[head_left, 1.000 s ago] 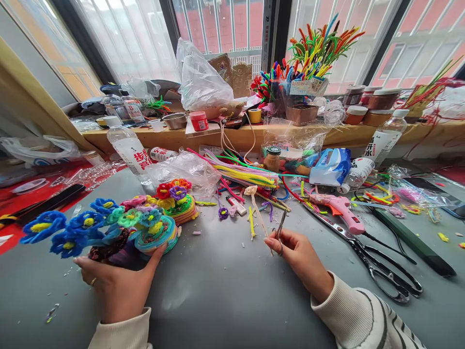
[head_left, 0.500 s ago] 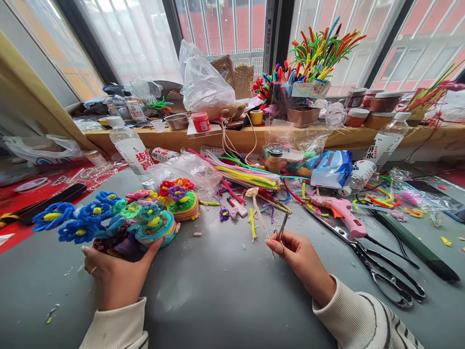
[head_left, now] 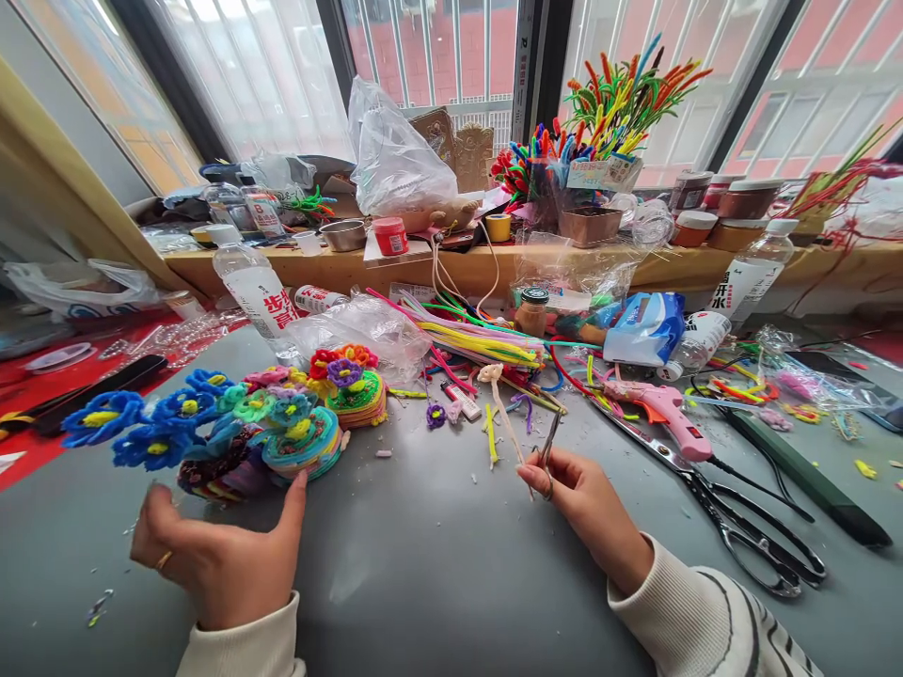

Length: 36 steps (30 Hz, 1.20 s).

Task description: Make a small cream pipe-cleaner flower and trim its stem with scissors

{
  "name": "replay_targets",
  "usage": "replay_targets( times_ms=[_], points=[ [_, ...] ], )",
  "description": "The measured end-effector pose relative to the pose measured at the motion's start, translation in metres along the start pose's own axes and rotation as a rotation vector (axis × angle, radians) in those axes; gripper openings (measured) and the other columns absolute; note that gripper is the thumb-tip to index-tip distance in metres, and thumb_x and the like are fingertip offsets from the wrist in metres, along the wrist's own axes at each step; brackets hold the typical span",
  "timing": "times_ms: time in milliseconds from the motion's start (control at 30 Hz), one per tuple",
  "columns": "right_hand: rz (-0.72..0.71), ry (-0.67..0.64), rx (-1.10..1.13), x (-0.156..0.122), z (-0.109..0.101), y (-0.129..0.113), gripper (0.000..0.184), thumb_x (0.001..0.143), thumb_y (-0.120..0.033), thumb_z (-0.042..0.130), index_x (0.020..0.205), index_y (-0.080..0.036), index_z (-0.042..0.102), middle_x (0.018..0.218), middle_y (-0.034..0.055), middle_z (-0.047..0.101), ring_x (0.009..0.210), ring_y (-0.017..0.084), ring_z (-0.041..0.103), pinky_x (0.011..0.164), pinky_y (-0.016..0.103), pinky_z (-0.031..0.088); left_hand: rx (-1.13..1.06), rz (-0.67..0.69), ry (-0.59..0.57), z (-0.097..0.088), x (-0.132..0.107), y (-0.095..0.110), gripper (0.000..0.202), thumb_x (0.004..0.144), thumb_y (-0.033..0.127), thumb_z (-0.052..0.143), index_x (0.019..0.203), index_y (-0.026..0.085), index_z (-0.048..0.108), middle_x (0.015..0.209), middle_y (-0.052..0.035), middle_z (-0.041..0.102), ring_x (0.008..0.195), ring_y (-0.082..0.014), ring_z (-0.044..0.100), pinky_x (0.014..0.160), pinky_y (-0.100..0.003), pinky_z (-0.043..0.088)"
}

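Observation:
My left hand [head_left: 226,555] is open, thumb and fingers apart, just in front of a dark pot [head_left: 224,465] with blue pipe-cleaner flowers [head_left: 156,442]. Beside the pot stand a turquoise coiled pot [head_left: 303,447] and a green-and-yellow one [head_left: 358,400], both topped with small colourful flowers. My right hand [head_left: 585,508] is closed around small scissors [head_left: 550,442], their tips pointing up. Between the same thumb and fingers it pinches the stem of a cream pipe-cleaner flower [head_left: 492,374], which leans up and to the left.
Pipe cleaners [head_left: 480,338] lie in a bundle at the back. To the right are a pink glue gun [head_left: 667,414], large black-handled scissors [head_left: 748,527] and a dark green bar [head_left: 811,480]. Water bottles [head_left: 250,291] stand on both sides. A lighter [head_left: 461,401] and a purple flower [head_left: 435,416] lie mid-table.
My left hand has let go of the dark pot and drawn back toward me, its fingers opening. My right hand, with the scissors and cream flower, has hardly moved.

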State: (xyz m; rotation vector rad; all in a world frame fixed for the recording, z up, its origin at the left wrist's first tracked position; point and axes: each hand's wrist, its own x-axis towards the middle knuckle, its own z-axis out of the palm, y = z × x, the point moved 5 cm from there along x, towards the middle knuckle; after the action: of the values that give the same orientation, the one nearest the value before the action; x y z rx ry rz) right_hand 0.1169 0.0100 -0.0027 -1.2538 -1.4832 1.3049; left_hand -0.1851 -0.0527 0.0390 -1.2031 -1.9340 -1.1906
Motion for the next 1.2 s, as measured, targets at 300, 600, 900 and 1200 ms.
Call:
replay_targets(
  times_ms=[300,600,900,1200],
  points=[
    [-0.012,-0.008,0.004,-0.001,0.0,0.0,0.029,0.071,-0.044,0.053,0.067,-0.015,0.053,0.056,-0.0022,0.044,0.054,0.01,0.036,0.05,0.021,0.029,0.291,0.45,0.028,0.005,-0.001,0.026,0.032,0.066,0.027,0.052,0.09,0.01,0.061,0.086,-0.0133,0.062,0.074,-0.025,0.056,0.072,-0.038,0.042],
    [-0.02,-0.001,-0.024,-0.001,-0.001,0.0,0.031,0.071,-0.045,0.052,0.067,-0.015,0.054,0.056,-0.002,0.044,0.053,0.01,0.037,0.049,0.021,0.03,0.449,0.366,-0.097,0.013,0.001,0.024,0.046,0.07,0.043,0.045,0.099,0.011,0.06,0.078,-0.0127,0.05,0.077,-0.0267,0.049,0.066,-0.04,0.038],
    [-0.026,0.003,-0.02,-0.001,0.0,-0.002,0.029,0.072,-0.044,0.053,0.067,-0.015,0.054,0.056,-0.0015,0.044,0.053,0.01,0.037,0.049,0.021,0.03,0.246,0.269,-0.12,0.012,-0.001,0.02,0.036,0.067,0.034,0.052,0.1,0.022,0.058,0.079,-0.0078,0.051,0.082,-0.0279,0.05,0.073,-0.045,0.037],
    [-0.016,-0.01,0.013,-0.001,-0.001,-0.003,0.029,0.072,-0.043,0.053,0.066,-0.014,0.052,0.057,-0.0019,0.043,0.053,0.009,0.035,0.05,0.021,0.029,0.177,0.329,-0.092,-0.004,0.006,0.045,0.031,0.07,0.031,0.052,0.094,0.015,0.062,0.083,-0.0114,0.054,0.078,-0.0248,0.052,0.076,-0.041,0.037]
  ],
)
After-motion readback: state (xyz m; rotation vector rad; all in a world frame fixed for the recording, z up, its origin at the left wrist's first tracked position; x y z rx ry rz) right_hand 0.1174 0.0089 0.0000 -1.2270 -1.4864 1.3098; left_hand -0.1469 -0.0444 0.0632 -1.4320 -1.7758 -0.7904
